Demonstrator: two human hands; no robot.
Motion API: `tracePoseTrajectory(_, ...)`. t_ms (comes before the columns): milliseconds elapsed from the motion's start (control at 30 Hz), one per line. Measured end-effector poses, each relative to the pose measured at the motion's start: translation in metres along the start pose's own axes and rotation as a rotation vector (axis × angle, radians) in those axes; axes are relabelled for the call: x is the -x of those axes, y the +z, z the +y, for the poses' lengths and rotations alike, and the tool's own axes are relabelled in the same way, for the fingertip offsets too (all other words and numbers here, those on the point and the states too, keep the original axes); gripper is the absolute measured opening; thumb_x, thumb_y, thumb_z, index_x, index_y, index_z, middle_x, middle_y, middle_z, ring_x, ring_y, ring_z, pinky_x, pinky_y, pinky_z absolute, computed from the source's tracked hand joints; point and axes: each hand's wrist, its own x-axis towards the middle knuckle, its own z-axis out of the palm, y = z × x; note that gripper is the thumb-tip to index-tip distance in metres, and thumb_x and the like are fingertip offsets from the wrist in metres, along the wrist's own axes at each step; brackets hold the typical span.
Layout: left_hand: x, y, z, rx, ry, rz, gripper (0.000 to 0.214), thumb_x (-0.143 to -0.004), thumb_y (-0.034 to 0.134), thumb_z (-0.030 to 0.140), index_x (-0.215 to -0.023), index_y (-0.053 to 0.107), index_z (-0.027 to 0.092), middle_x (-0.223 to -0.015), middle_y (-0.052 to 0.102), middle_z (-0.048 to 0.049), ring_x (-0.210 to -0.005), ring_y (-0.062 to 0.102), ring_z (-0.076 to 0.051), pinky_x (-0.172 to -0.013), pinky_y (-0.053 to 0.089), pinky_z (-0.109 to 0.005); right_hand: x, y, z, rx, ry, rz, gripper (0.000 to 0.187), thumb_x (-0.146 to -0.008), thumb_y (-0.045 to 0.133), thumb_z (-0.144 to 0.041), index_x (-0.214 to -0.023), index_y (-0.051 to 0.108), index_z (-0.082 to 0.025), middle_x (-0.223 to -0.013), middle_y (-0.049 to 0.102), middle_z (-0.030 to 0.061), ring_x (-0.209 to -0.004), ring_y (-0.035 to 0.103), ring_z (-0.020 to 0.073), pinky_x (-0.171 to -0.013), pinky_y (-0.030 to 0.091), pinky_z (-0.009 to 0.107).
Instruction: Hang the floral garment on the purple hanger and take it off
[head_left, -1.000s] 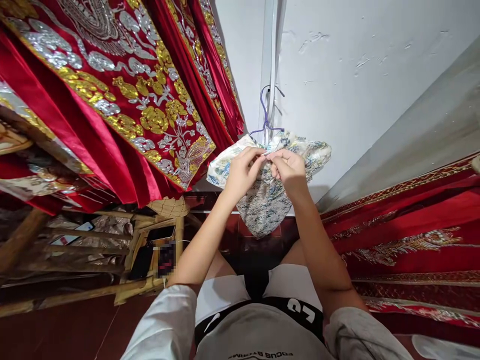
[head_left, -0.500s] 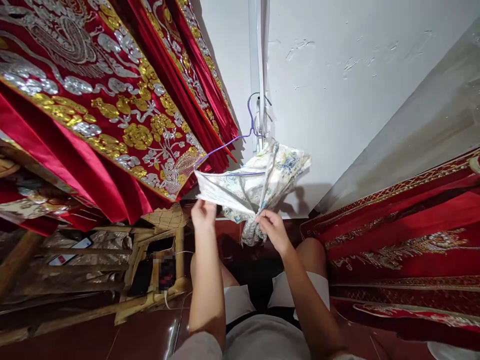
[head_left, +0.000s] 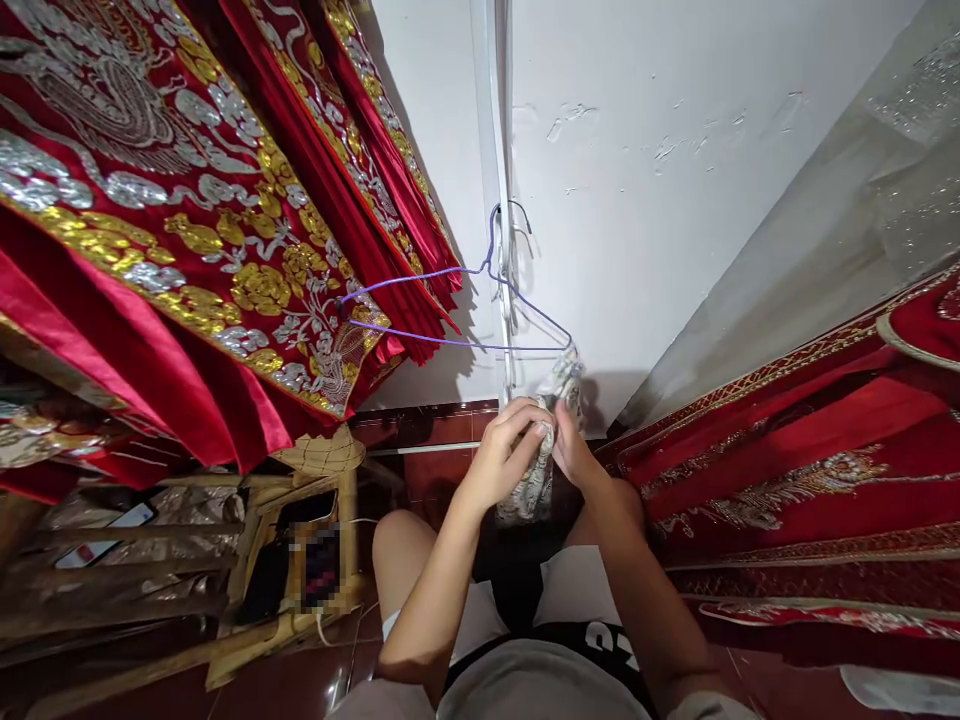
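Observation:
A purple wire hanger [head_left: 450, 342] hangs by its hook from the white vertical pole [head_left: 491, 110]. A light floral garment [head_left: 529, 495] is bunched below the hanger's right corner, where one part of it still touches the wire. My left hand [head_left: 504, 450] pinches the gathered cloth, its fingers curled around the fabric. Close on the right, my right hand [head_left: 574, 450] also grips the cloth, thumb up. The garment's lower part droops between my knees, and both hands hide some of it.
Red embroidered cloths with gold and silver sequins [head_left: 270, 290] hang at the left. More red beaded fabric [head_left: 787, 470] drapes at the right. A bamboo chair [head_left: 349, 500] stands at the lower left, with a phone [head_left: 109, 535] on slats beside it. A white wall [head_left: 622, 230] rises ahead.
The garment has come off the hanger's left side and is bunched at the right corner. My left hand has moved right, beside my right hand. The hanger's wire is now mostly bare.

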Motion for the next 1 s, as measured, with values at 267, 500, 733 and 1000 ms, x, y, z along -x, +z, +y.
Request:
tracePoseTrajectory(267,0.015,-0.047,-0.013,-0.071,-0.114,-0.102,0.036,-0.096,0.063,0.05,-0.111,0.074,0.02,-0.088,0.07,-0.0055,-0.084,0.066,-0.024,-0.079,0.055,-0.034,-0.02,-0.011,-0.069,0.15,-0.033,-0.455,0.016,-0.066,0.076,-0.025,-0.079,0.071,-0.018,-0.075,0.068,0.0009,-0.069,0.06,0.0174,-0.067,0.046,0.029)
tracePoseTrajectory(500,0.063,-0.076,-0.021,-0.18,-0.21,-0.182,0.033,-0.099,0.058,0.041,-0.079,0.072,0.019,-0.086,0.069,-0.0079,-0.083,0.065,-0.021,-0.082,0.053,-0.032,-0.091,-0.032,-0.081,0.344,-0.5,0.075,0.025,-0.075,0.057,-0.02,-0.09,0.077,-0.019,-0.099,0.076,0.0051,-0.103,0.067,0.0246,-0.098,0.048,0.038)
tracePoseTrajectory(733,0.034,-0.07,-0.032,-0.203,-0.121,0.101,0.053,-0.088,0.076,0.035,-0.137,0.06,0.026,-0.143,0.059,-0.0133,-0.136,0.055,-0.029,-0.115,0.042,-0.041,-0.069,-0.006,-0.096,0.39,-0.351,-0.179,0.029,-0.069,0.062,-0.016,-0.092,0.079,-0.018,-0.094,0.077,0.0043,-0.083,0.066,0.0203,-0.079,0.051,0.032)
tracePoseTrajectory(1000,0.013,-0.075,-0.058,-0.288,-0.278,-0.198,0.039,-0.091,0.065,0.052,-0.082,0.068,0.015,-0.078,0.068,-0.0019,-0.073,0.061,-0.02,-0.07,0.048,-0.027,-0.074,-0.027,-0.099,0.288,-0.332,-0.144,0.036,-0.079,0.064,-0.024,-0.111,0.078,-0.019,-0.105,0.076,0.0055,-0.089,0.067,0.0206,-0.079,0.052,0.031)
